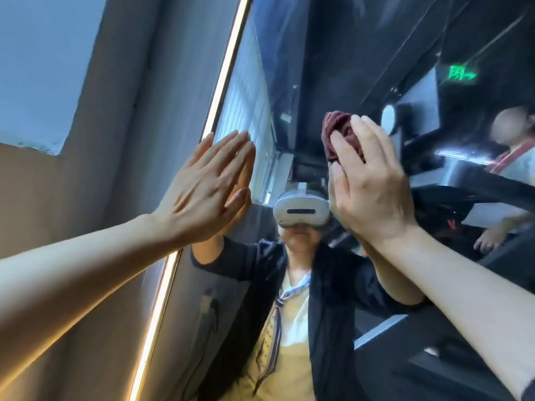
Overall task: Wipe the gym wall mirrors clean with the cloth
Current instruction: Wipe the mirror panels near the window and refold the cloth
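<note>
My right hand point(373, 183) has the cloth point(338, 134), a dark red bundle, bunched against the mirror point(362, 53), and that is the relation my next stroke hangs on: the cloth sits under my fingers point(366, 134) and pokes out beyond their tips, up and a little to the left, so the wad leads and my palm follows. The fingers lie nearly straight and close together over the bundle, pressing it flat to the glass more than pinching it; my thumb is hidden behind the hand, so I can't tell whether it hooks any fabric. My left hand point(202, 195) is flat on the glass too, fingers straight and held together, pointing up and to the right, right beside the lit strip point(225, 68) that runs along the mirror's left edge. It holds nothing and looks like a brace. The two hands are at about the same height and well apart, with the reflected headset point(301, 209) between them. Only the right hand can do the wiping, and I judge the glass between the hands and above the cloth is where it would go next. Whether that part is smeared I can't make out through the dark reflections.
</note>
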Demonstrator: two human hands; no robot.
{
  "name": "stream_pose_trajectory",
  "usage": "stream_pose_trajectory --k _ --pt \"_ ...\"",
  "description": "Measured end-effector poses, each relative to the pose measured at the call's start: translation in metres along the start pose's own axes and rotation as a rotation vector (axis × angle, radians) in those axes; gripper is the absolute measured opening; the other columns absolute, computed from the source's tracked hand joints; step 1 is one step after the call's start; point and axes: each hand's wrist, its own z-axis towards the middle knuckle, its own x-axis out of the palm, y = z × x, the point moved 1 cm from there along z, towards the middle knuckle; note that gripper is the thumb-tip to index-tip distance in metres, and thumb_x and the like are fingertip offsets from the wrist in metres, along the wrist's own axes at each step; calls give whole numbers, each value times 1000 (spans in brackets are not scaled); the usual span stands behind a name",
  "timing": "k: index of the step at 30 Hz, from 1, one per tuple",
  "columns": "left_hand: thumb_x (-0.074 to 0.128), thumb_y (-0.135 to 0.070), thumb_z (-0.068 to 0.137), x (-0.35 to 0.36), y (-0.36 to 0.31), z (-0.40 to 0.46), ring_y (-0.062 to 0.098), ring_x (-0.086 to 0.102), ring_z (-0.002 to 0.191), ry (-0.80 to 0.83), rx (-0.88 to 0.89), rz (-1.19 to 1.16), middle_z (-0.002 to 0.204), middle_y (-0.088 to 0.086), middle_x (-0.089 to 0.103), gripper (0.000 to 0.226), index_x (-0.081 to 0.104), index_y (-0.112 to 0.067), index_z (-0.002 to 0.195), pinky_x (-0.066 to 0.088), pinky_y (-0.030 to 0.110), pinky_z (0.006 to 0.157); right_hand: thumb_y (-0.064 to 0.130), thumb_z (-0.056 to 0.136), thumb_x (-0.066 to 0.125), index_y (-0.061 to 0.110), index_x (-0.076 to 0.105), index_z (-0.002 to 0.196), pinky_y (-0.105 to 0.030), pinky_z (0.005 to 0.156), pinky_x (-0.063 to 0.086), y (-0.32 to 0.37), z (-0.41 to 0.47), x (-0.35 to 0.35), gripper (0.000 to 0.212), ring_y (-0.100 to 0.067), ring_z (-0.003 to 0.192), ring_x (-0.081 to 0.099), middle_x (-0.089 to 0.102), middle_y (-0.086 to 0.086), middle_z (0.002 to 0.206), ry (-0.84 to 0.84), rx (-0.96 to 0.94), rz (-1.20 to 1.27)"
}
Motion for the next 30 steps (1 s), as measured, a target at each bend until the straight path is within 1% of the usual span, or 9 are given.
stream_pose_trajectory --k 6,9,13,15,20,22,26,28,30 --pt "35 -35 101 -2 10 1 30 29 146 4 98 -1 157 18 34 59 35 -4 152 20 54 120 9 98 54 2 64 131 -49 111 42 37 -37 1 36 -40 131 53 57 -25 138 293 -684 122" --pt "38 -35 100 -4 18 0 31 35 143 -3 116 22 154 17 40 58 40 -4 149 22 55 118 6 94 56 -2 67 123 -50 104 47 5 16 5 32 -42 118 59 62 -26 128 125 -421 70" --pt "43 -39 97 0 17 -23 34 42 140 -34 -56 1 151 16 45 60 44 -7 148 24 58 118 4 96 51 -2 60 131 -45 114 38 3 56 18 37 -41 131 48 53 -26 138 3 14 5" --pt "44 -40 97 3 6 -47 32 40 140 -64 -173 -41 151 16 45 61 44 -7 147 22 59 119 3 96 52 -5 59 132 -47 116 36 37 35 29 37 -43 132 46 52 -28 139 29 -37 53" --pt "48 -41 96 6 -18 -93 28 38 142 -110 -268 -164 153 15 42 64 43 -3 147 23 58 119 7 96 48 -3 57 135 -50 116 35 97 -21 31 41 -43 136 46 51 -29 143 312 -709 171" --pt "51 -42 94 5 -21 -107 28 37 142 -112 -284 -171 153 16 40 67 38 -4 148 22 58 119 4 92 52 -3 61 131 -49 115 37 83 0 35 40 -43 131 51 55 -29 138 243 -594 130" --pt "57 -46 90 2 -29 -136 31 38 139 -98 -382 -178 152 13 38 74 36 -6 148 22 54 120 1 95 51 -5 58 132 -47 114 39 79 34 39 39 -43 133 47 52 -28 139 73 -76 48" --pt "56 -48 89 0 -39 -151 31 39 137 -87 -451 -204 151 11 37 75 34 -9 149 27 56 117 3 95 50 -5 56 134 -47 117 35 107 9 42 40 -43 134 45 51 -28 141 82 -88 67" --pt "57 -45 86 -4 -49 -165 29 38 135 -84 -513 -251 149 10 36 76 34 -9 149 31 55 114 6 98 47 -4 54 137 -50 119 32 139 -39 38 41 -43 136 43 49 -28 143 212 -321 140"
